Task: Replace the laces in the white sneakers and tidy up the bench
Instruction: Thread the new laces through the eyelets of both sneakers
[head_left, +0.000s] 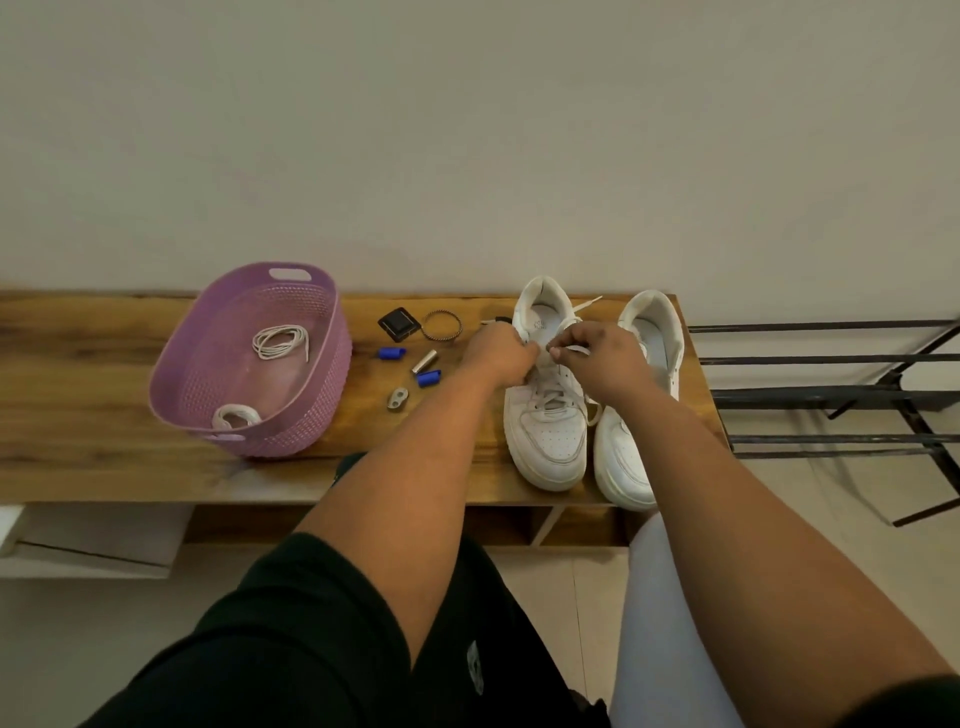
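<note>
Hands (550, 353) at sneaker (548, 410); laces (280, 342) in basket (311, 415)

The wooden tabletop (93, 374) runs across the middle of the frame against the wall. At its left sits a purple plastic basket (322, 384). Toward the centre lie a black square pad (398, 323), a beaded bracelet (442, 326), two blue caps (391, 353), a silver tube (425, 361) and a small metal fitting (397, 399). At right stand two white sneakers (550, 441), side by side, touching.
</note>
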